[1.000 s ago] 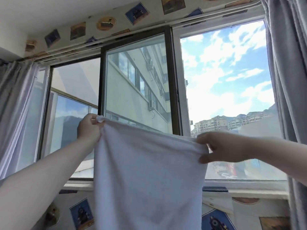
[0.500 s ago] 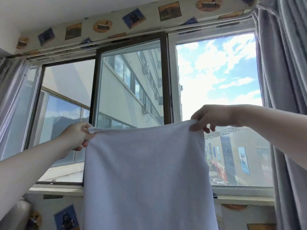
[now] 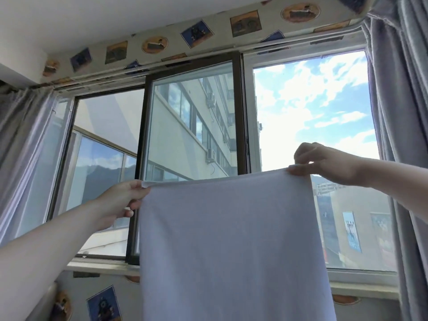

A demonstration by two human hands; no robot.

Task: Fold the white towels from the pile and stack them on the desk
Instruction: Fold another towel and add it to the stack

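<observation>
So the white towel (image 3: 227, 246) is up in the air here, stretched out flat between both hands and hanging straight down in front of the window (image 3: 192, 158). Its bottom edge runs out of the picture, so can't say how long it is or what's below it.

Left hand (image 3: 122, 200) has the top left corner pinched, fingers curled around the edge with the thumb on the near side, a little nub of cloth poking out above the knuckles. Right hand (image 3: 324, 163) has the top right corner, gripped between thumb and the first fingers, the other fingers curled loosely above. Right hand sits a bit higher than the left, so the top edge of the towel slopes up slightly toward the right and sags just a touch in the middle.

Both forearms are bare and reach forward and up, left one coming in from the lower left, right one from the right side, hands well apart with the towel's full width between them.

Behind it all: sliding window with a dark frame, a pale building outside, blue sky with clouds. Grey curtains (image 3: 403, 135) hang on both sides, and there's a wallpaper border (image 3: 196, 34) with little pictures running above the window.
</observation>
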